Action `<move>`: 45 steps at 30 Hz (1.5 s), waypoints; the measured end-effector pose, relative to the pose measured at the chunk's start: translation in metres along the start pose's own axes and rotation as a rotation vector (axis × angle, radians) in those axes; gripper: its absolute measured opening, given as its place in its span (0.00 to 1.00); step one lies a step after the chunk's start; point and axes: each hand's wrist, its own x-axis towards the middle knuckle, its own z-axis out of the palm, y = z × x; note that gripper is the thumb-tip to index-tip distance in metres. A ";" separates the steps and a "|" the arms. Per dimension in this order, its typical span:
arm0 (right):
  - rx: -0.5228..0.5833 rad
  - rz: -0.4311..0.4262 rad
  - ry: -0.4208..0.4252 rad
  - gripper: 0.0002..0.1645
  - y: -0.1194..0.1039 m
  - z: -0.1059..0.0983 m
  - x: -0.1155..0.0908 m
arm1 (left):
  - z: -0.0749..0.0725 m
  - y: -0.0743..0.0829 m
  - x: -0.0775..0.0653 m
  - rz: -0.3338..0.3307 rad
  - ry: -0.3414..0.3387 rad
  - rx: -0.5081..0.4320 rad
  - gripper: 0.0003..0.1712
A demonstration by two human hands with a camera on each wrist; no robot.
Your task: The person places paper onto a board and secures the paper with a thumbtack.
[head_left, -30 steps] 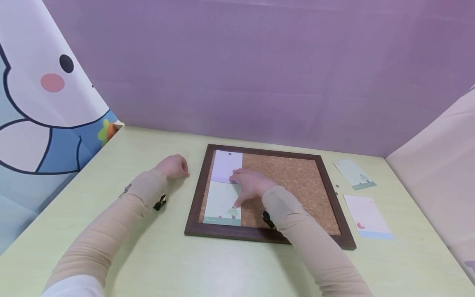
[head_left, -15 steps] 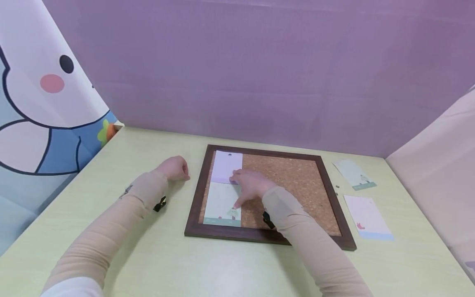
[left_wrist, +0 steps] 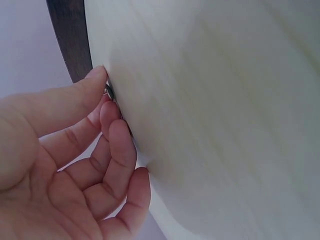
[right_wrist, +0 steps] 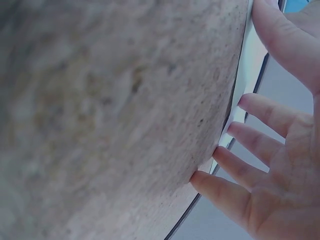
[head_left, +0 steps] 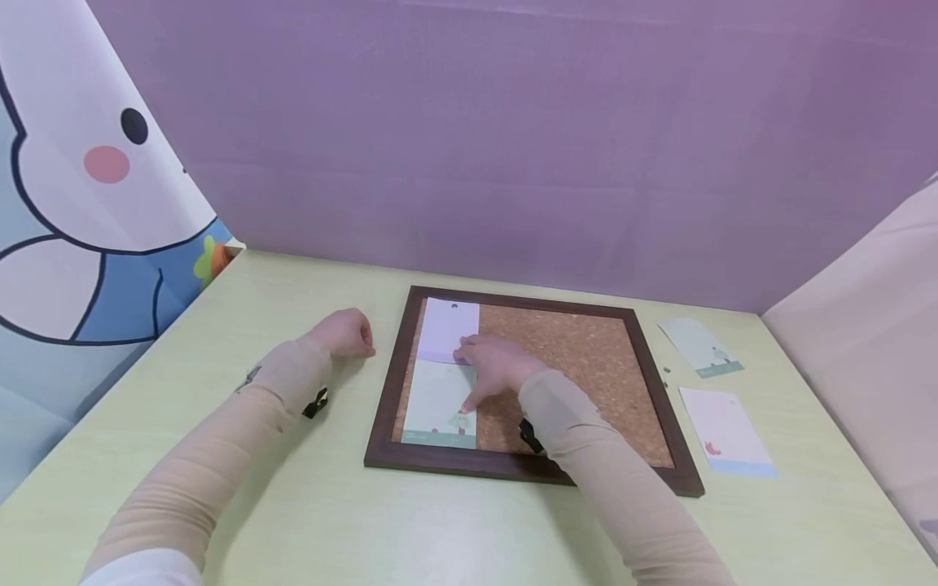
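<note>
My right hand [head_left: 494,366] lies spread over the corkboard [head_left: 572,366], its thumb and fingertips pressing a green-edged card [head_left: 436,399] and the lower edge of a purple-edged card [head_left: 443,325]. The green-edged card sits just below the purple one, along the board's left side. A small dark thumbtack [head_left: 454,306] is at the top of the purple card. Left of the frame, my left hand [head_left: 347,332] is low at the table. The left wrist view shows its thumb and forefinger pinching a small dark thumbtack [left_wrist: 109,92], partly hidden by the fingers.
Right of the board lie another green-edged card [head_left: 699,346] and a pink card with a blue edge [head_left: 725,427]. Two small dark tacks [head_left: 666,370] are beside the board's frame. A purple cloth [head_left: 469,146] hangs behind the table [head_left: 308,505].
</note>
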 end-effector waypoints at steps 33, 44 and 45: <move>0.000 -0.001 -0.009 0.55 0.000 -0.002 -0.003 | -0.001 -0.003 0.002 0.076 0.007 0.016 0.06; 0.000 -0.001 -0.003 0.55 0.000 -0.002 0.000 | 0.003 -0.008 0.004 0.099 0.011 0.046 0.10; -0.001 -0.003 -0.003 0.55 0.000 -0.002 0.000 | 0.003 -0.009 0.004 0.104 0.012 0.055 0.11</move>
